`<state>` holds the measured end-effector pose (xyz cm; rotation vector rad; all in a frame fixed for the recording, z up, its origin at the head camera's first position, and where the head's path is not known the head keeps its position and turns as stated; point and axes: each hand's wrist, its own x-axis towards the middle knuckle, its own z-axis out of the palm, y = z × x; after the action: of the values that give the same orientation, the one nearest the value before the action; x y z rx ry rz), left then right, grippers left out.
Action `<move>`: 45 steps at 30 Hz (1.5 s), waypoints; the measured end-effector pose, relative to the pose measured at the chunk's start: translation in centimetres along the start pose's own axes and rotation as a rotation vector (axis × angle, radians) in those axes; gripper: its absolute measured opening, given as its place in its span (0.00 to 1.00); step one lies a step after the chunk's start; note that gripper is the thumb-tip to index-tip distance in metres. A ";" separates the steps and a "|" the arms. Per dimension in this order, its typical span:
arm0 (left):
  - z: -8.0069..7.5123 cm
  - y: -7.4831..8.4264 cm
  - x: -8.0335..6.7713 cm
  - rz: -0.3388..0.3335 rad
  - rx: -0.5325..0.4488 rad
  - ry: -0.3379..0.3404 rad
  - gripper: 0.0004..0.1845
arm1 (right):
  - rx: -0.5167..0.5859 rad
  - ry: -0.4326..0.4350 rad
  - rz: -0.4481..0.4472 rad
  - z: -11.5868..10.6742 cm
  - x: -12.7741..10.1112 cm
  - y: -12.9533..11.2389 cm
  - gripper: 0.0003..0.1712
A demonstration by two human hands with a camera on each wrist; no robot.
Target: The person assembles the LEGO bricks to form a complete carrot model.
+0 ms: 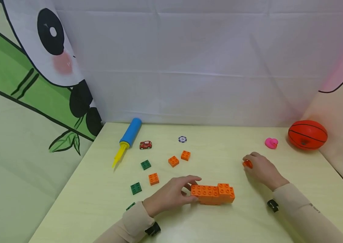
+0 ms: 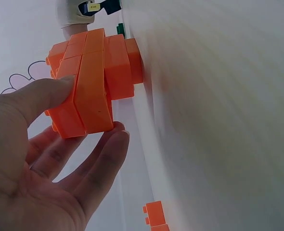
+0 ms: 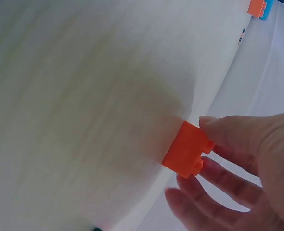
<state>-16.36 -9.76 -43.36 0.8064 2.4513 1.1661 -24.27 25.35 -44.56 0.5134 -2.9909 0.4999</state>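
My left hand [image 1: 174, 192] holds the left end of a long orange block assembly [image 1: 209, 194], built of several studded toy bricks. In the left wrist view the thumb lies against one side of this assembly [image 2: 94, 91], with fingertips at its other side and underside. Farther right, my right hand [image 1: 262, 170] pinches a single orange toy brick [image 3: 186, 150] between thumb and fingers. That brick is at the tabletop with its studs facing the palm; whether it touches the table is hard to tell. From the head view the fingers partly cover it.
Loose orange bricks [image 1: 153, 179] and green bricks [image 1: 136, 188] lie left of centre. Behind them are a blue and yellow pump [image 1: 131, 132], a red toy car [image 1: 145, 145] and a chip [image 1: 182, 139]. A pink duck [image 1: 271, 143] and a red ball [image 1: 307, 135] sit back right.
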 end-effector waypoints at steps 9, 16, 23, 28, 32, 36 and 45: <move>0.0 -0.1 0.2 -0.011 -0.002 -0.004 0.31 | 0.175 0.084 -0.168 -1.9 -1.0 -3.4 0.17; 0.1 -0.2 0.3 -0.026 -0.001 -0.008 0.31 | 0.315 0.149 -0.554 -2.4 -2.7 -9.0 0.19; 0.1 -0.3 0.3 -0.021 0.011 -0.009 0.30 | 0.353 -0.059 -0.562 -1.9 -4.2 -11.6 0.22; 0.2 -0.4 0.3 -0.020 0.014 -0.005 0.30 | 0.316 -0.106 -0.534 -1.5 -4.7 -11.8 0.25; 0.2 -0.4 0.3 -0.018 0.017 -0.002 0.30 | 0.302 -0.119 -0.504 -1.4 -4.7 -11.7 0.26; 0.1 -0.4 0.3 -0.009 0.022 0.001 0.30 | 0.333 -0.150 -0.464 -1.4 -4.6 -11.6 0.27; 0.2 -0.4 0.3 0.002 0.035 0.006 0.30 | 0.357 -0.150 -0.436 -1.0 -4.8 -11.3 0.24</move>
<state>-16.65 -9.69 -43.77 0.8157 2.4829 1.1314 -15.99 17.15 -40.73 1.2422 -2.7915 0.9871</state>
